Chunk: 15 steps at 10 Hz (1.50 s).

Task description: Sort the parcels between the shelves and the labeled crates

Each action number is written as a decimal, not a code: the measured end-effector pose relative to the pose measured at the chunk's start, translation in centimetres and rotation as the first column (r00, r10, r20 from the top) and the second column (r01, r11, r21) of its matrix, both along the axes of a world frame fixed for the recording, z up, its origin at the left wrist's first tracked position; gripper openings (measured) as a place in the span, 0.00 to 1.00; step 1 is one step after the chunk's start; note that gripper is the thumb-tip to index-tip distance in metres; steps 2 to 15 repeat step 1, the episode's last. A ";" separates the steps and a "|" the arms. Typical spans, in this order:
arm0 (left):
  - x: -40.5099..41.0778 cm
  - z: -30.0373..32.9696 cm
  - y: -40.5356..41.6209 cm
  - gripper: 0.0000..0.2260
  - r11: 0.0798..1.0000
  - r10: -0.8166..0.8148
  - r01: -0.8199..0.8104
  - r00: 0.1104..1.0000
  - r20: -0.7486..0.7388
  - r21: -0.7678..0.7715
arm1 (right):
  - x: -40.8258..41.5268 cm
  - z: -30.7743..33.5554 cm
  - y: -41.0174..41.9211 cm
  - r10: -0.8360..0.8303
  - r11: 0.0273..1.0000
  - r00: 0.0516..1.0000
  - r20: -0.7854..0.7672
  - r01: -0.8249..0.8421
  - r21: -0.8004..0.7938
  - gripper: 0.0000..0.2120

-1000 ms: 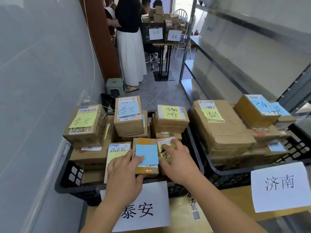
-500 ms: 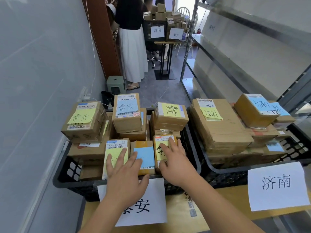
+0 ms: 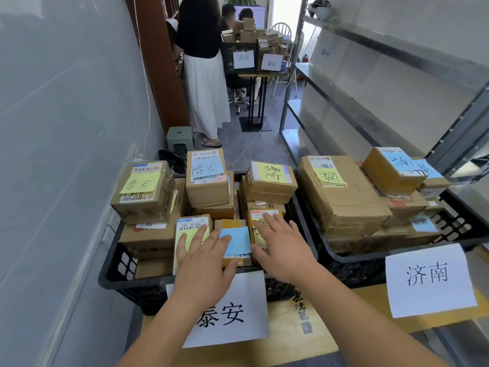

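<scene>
Two black plastic crates stand side by side, both stacked with cardboard parcels. The left crate [image 3: 116, 271] carries a white paper label [image 3: 238, 313]; the right crate [image 3: 455, 229] has its own white label [image 3: 428, 279]. My left hand [image 3: 203, 263] lies flat with spread fingers over a front-row parcel with a yellow note [image 3: 190, 226] and touches the small parcel with a blue note [image 3: 235, 241]. My right hand [image 3: 280, 247] lies flat on the front parcel with a yellow note [image 3: 260, 218] just right of it. Neither hand grips anything.
A grey wall runs along the left. Metal shelves [image 3: 370, 83] stand on the right, beyond the right crate. Down the aisle a person in a white skirt [image 3: 203, 83] stands by a table with more labelled crates. A green stool [image 3: 181, 139] sits behind the left crate.
Both hands have slid back toward me across the front-row parcels, fingers flattening and spreading. The parcels stay in place.
</scene>
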<state>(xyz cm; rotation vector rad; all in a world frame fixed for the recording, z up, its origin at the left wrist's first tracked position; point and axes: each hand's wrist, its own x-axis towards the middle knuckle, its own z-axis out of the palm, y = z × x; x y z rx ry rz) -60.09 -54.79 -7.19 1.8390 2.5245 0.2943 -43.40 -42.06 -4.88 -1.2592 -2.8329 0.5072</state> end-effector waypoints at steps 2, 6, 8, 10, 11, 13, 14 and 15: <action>0.3 1.1 0.2 0.28 0.999 -0.037 0.037 0.999 0.013 -0.004 | 0.2 0.5 -0.7 0.014 1.000 1.000 0.016 -0.015 0.026 0.32; 0.3 1.1 0.2 0.28 0.999 -0.037 0.037 0.999 0.013 -0.004 | 0.2 0.5 -0.7 0.014 1.000 1.000 0.016 -0.015 0.026 0.32; 0.3 1.1 0.2 0.28 0.999 -0.037 0.037 0.999 0.013 -0.004 | 0.2 0.5 -0.7 0.014 1.000 1.000 0.016 -0.015 0.026 0.32; 0.3 1.1 0.2 0.28 0.999 -0.037 0.037 0.999 0.013 -0.004 | 0.2 0.5 -0.7 0.014 1.000 1.000 0.016 -0.015 0.026 0.32; 0.3 1.1 0.2 0.28 0.999 -0.037 0.037 0.999 0.013 -0.004 | 0.2 0.5 -0.7 0.014 1.000 1.000 0.016 -0.015 0.026 0.32; 0.3 1.1 0.2 0.28 0.999 -0.037 0.037 0.999 0.013 -0.004 | 0.2 0.5 -0.7 0.014 1.000 1.000 0.016 -0.015 0.026 0.32; 0.3 1.1 0.2 0.28 0.999 -0.037 0.037 0.999 0.013 -0.004 | 0.2 0.5 -0.7 0.014 1.000 1.000 0.016 -0.015 0.026 0.32; 0.3 1.1 0.2 0.28 0.999 -0.037 0.037 0.999 0.013 -0.004 | 0.2 0.5 -0.7 0.014 1.000 1.000 0.016 -0.015 0.026 0.32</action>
